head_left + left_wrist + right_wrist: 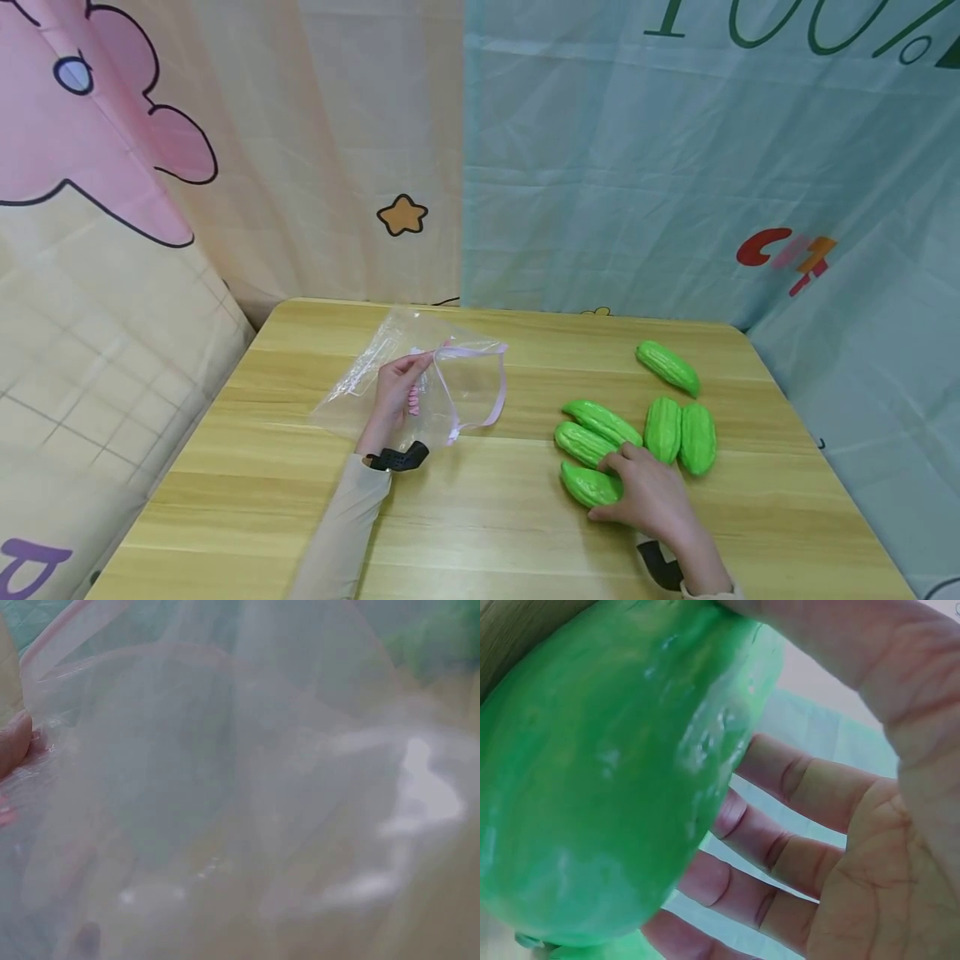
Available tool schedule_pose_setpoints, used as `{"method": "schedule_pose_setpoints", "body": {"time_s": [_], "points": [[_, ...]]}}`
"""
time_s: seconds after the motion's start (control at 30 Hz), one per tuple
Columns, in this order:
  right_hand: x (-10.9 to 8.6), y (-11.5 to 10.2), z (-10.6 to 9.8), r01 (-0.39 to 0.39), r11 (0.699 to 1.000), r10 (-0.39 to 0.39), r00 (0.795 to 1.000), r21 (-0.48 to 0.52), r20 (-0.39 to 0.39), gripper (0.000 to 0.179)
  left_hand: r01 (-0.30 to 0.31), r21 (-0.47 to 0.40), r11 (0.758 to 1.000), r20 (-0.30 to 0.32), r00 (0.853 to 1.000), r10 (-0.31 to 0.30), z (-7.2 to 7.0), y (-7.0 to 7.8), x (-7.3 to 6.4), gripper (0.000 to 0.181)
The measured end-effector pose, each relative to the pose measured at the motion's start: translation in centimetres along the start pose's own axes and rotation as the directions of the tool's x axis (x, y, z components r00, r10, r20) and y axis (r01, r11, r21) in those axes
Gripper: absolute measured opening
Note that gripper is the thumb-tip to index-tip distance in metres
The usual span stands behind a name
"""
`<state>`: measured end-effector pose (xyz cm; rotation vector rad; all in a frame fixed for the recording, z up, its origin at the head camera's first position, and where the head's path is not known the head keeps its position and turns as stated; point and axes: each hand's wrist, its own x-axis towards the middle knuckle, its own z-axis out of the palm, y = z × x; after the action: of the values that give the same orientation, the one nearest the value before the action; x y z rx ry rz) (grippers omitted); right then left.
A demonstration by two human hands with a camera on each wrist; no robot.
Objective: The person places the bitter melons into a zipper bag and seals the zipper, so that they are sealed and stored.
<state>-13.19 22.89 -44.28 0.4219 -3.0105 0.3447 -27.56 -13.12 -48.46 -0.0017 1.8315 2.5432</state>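
My left hand (395, 387) pinches the rim of a clear plastic bag (471, 383) with a pale purple edge; the bag's mouth gapes to the right. Its film (187, 772) fills most of the left wrist view, where a fingertip (15, 742) shows at the left border. On the table's right side, my right hand (652, 492) has thumb and fingers around the nearest green bitter melon (587, 485). Up close in the right wrist view, the thumb lies at the melon's top and the other fingers (780, 772) bend against its side.
Two bitter melons (602, 422) lie just behind the right fingers, side by side. Another pair (681, 435) stands to the right, and a single bitter melon (667, 367) lies farther back. The wooden table (495, 533) ends at printed curtains (600, 183).
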Motion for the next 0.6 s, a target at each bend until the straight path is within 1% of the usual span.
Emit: {"method": "schedule_pose_setpoints", "body": {"time_s": [0.1,0.2,0.4,0.6], "points": [[0.0,0.0,0.1,0.005,1.0,-0.005,1.0,0.0,-0.011,0.058,-0.006,-0.006,1.0,0.009,1.0,0.006,0.4,0.9,-0.7,0.005],[-0.1,0.1,0.2,0.004,1.0,-0.004,1.0,0.003,-0.023,0.058,-0.002,-0.011,1.0,0.021,1.0,0.002,0.7,1.7,-1.2,0.01],[0.0,0.1,0.3,-0.003,1.0,0.004,0.999,0.017,-0.05,0.057,-0.009,-0.014,1.0,0.032,0.999,0.01,0.7,1.7,-1.1,0.011],[0.0,-0.1,0.1,-0.035,0.998,0.036,0.999,0.053,-0.028,0.056,-0.002,-0.015,1.0,0.023,1.0,0.002,0.7,1.7,-1.2,0.011]]}}
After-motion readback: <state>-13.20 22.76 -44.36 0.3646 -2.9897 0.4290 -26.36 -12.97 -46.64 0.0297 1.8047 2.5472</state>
